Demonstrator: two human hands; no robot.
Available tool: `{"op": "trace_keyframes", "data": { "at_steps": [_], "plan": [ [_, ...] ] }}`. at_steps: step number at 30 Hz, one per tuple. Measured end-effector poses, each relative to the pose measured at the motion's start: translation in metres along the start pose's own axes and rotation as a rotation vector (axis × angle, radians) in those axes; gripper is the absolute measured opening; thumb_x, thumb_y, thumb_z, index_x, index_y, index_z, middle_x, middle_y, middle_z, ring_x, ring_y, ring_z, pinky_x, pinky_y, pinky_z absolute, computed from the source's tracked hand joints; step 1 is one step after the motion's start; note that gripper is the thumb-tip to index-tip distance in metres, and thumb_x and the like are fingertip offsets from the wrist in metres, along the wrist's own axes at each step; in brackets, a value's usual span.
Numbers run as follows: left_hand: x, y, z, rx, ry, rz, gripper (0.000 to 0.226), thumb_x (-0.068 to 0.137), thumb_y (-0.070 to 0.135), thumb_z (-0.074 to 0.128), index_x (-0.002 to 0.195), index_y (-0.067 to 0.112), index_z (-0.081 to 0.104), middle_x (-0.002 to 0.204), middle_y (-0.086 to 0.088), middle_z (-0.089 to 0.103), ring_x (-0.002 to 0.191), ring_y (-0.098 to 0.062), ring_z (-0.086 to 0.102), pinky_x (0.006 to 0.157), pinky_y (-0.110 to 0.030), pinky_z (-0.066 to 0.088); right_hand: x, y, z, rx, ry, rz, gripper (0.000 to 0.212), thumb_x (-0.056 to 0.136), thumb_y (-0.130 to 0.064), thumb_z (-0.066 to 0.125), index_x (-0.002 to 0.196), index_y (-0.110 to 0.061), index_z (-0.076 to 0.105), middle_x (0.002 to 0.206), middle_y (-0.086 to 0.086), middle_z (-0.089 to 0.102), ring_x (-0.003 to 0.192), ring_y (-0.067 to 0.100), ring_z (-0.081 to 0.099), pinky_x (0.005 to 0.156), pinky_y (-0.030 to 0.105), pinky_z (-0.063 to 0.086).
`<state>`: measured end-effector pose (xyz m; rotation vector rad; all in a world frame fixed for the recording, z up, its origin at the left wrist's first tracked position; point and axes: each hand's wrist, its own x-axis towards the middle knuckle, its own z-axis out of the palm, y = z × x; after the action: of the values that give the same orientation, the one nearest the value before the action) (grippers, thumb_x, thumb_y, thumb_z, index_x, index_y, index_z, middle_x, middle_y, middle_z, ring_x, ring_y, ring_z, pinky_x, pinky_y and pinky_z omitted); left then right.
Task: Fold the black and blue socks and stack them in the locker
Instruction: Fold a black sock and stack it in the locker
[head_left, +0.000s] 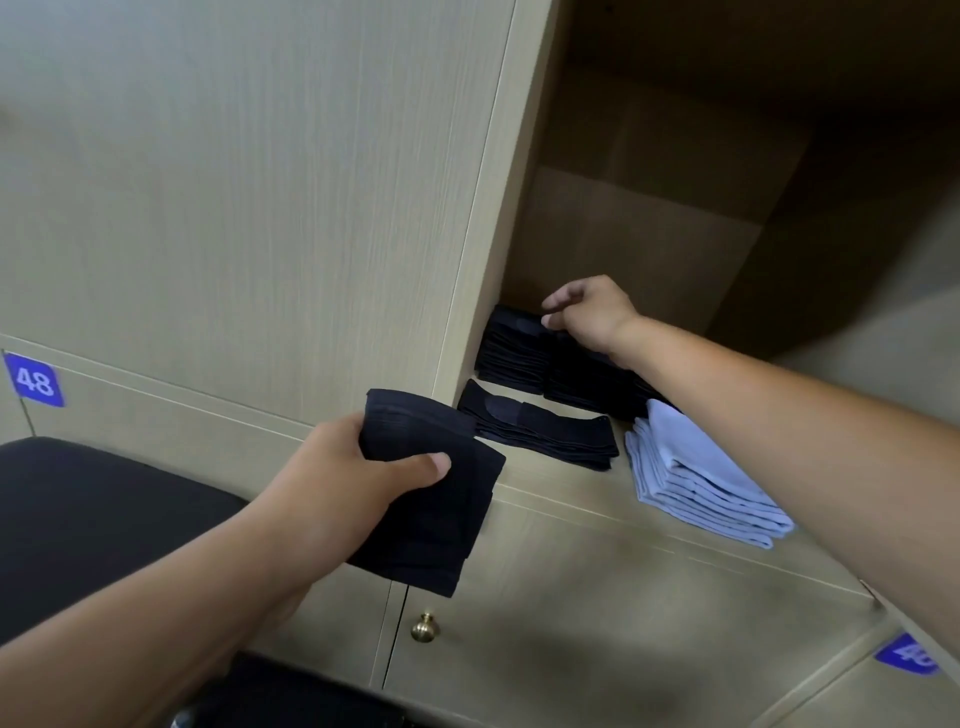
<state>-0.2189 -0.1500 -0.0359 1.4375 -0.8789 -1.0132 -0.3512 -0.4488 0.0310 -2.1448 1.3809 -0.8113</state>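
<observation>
Black folded sock (431, 493): pinched in my left grip (332, 467), before the locker (545, 499). Right grip (587, 314): fingers curled onto black stack (519, 353) inside.

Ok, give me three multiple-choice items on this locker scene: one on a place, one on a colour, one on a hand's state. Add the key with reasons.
1. Where is the light blue sock stack?
A. right of the black stacks
B. behind them
C. on the chair

2. What colour is the folded sock in the left hand?
A. white
B. black
C. light blue

3. What is the right hand doing?
A. hanging idle
B. turning the brass knob
C. touching the tall black sock stack

Key: A, it lies at the shelf's right front; B, the dark cloth shows under the thumb; C, its fingers rest on the stack's top.
</observation>
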Motion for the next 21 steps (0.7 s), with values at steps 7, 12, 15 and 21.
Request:
{"op": "trace_keyframes", "data": {
  "at_steps": [7, 12, 15, 21],
  "plan": [
    [-0.002, 0.010, 0.001, -0.005, 0.017, 0.042, 0.023, 0.089, 0.023, 0.077, 0.110, 0.025, 0.072, 0.093, 0.007, 0.080, 0.085, -0.014, 0.077, 0.075, -0.036, 0.062, -0.089, -0.009, -0.007, 0.199, -0.034, -0.108, 0.015, 0.089, -0.009, 0.074, 0.100, -0.019, 0.075, 0.090, -0.001, 0.072, 0.086, 0.008, 0.063, 0.082, 0.017, 0.046],
    [-0.004, 0.013, 0.007, -0.015, -0.035, 0.045, 0.022, 0.089, 0.023, 0.078, 0.110, 0.024, 0.072, 0.094, 0.006, 0.080, 0.085, -0.013, 0.077, 0.068, -0.030, 0.060, -0.164, -0.024, -0.016, 0.295, -0.197, -0.114, 0.015, 0.094, -0.016, 0.069, 0.107, -0.020, 0.076, 0.098, 0.000, 0.077, 0.086, 0.007, 0.071, 0.072, 0.015, 0.055],
    [-0.005, 0.013, 0.010, -0.019, -0.061, 0.030, 0.027, 0.087, 0.025, 0.079, 0.113, 0.024, 0.072, 0.098, 0.004, 0.080, 0.090, -0.018, 0.077, 0.075, -0.037, 0.062, -0.190, -0.025, -0.011, 0.340, -0.327, -0.048, 0.016, 0.097, -0.029, 0.065, 0.109, -0.026, 0.075, 0.106, -0.005, 0.077, 0.101, 0.009, 0.070, 0.095, 0.029, 0.056],
    [-0.008, 0.014, 0.012, -0.083, -0.155, 0.004, 0.030, 0.089, 0.026, 0.076, 0.119, 0.023, 0.071, 0.108, -0.002, 0.078, 0.100, -0.024, 0.076, 0.095, -0.050, 0.058, -0.204, -0.021, 0.011, 0.482, -0.440, 0.066, 0.037, 0.088, -0.050, 0.071, 0.116, -0.025, 0.069, 0.111, -0.003, 0.076, 0.113, 0.017, 0.068, 0.112, 0.047, 0.044]
  ]
}}
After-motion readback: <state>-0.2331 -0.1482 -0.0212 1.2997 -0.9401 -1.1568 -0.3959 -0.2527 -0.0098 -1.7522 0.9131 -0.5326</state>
